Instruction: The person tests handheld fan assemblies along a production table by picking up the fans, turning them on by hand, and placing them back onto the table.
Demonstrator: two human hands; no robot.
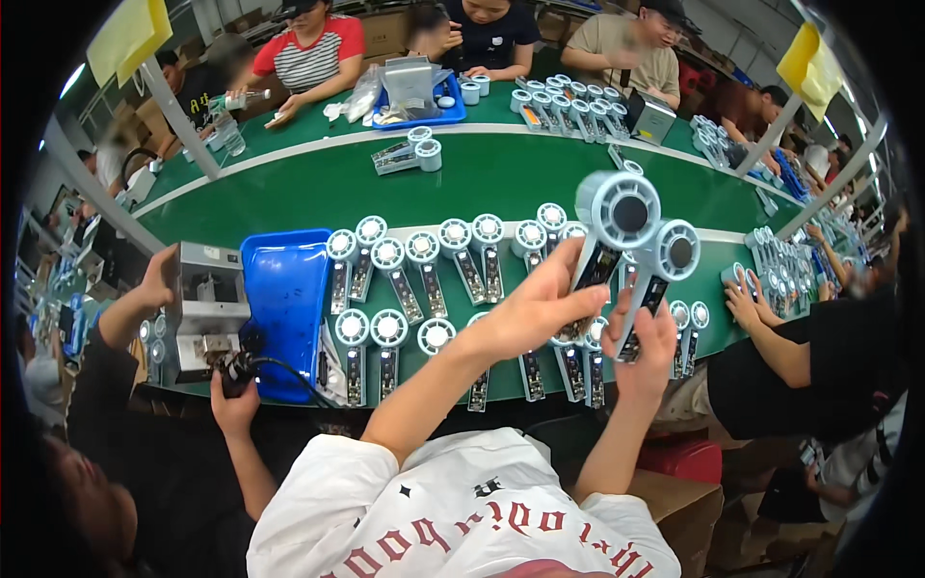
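Two fans [626,214] in two hands [551,304]

One light-blue handheld fan [628,212], dark-centred, its handle open and baring a circuit board, tilts head-up in the left fingers [582,304]; a matching second fan [678,252], just beside it, slants likewise in the right fingers [659,333].

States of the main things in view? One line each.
Left hand: gripping left handheld fan
Right hand: gripping right handheld fan
Left handheld fan: raised, circuitry exposed
Right handheld fan: raised, circuitry exposed
Tabletop handheld fans: lying in two rough rows
Near blue tray: lying flat, open
Far blue tray: plastic bag inside
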